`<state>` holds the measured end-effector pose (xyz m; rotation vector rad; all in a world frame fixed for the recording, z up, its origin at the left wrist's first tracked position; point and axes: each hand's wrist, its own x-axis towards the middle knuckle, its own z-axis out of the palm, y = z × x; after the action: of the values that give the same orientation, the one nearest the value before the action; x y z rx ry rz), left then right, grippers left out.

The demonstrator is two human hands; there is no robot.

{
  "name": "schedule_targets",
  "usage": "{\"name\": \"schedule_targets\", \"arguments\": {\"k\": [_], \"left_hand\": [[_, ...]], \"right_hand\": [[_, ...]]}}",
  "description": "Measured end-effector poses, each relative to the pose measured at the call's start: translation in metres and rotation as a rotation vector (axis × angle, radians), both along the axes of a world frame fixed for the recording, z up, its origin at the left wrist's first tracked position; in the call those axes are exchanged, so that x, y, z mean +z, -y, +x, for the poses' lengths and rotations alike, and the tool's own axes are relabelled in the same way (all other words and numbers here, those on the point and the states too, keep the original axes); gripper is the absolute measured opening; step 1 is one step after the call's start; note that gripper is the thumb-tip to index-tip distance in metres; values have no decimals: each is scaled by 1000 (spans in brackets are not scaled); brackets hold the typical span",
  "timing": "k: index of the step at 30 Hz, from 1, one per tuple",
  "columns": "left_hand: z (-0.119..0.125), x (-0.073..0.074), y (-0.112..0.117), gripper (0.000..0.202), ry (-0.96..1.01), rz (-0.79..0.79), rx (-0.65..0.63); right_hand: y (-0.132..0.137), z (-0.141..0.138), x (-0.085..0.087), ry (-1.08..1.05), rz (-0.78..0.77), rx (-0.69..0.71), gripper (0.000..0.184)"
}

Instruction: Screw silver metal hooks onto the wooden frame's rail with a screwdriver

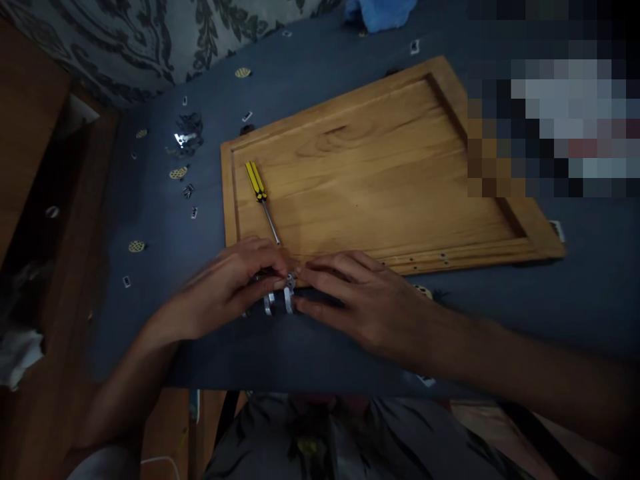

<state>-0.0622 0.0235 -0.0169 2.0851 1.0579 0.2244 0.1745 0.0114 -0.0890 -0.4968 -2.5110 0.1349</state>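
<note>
A wooden panel door [345,180] with a raised frame lies on the blue-grey patterned cloth. At its near edge, toward the left, is a shiny metal hinge [289,299]. My left hand [240,283] is closed, its thumb and fingers pinching at the hinge from the left. From the right, the fingertips and thumb of my right hand [350,293] close on the same hinge. My fingers partly hide the hinge and the edge under it. A screwdriver [257,183] with a yellow and black handle rests on the panel, its tip pointing toward my left hand.
Left of the door lie a shiny metal piece [185,139] with dark bits around it and a small heap of screws [188,191]. A blue plastic bag [383,13] is at the far edge. Small holes [415,267] mark the door's near edge. The upper right corner is pixelated.
</note>
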Motion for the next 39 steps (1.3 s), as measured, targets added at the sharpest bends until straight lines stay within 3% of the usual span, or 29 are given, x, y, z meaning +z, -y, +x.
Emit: {"name": "schedule_targets", "arguments": {"k": [6,39], "left_hand": [[2,-2,1,13,-18,12,5],[3,-6,0,14,-47,27,7]], "right_hand": [[0,3,6,39,-17,2,31],[0,3,5,36,-35,20,26]]}}
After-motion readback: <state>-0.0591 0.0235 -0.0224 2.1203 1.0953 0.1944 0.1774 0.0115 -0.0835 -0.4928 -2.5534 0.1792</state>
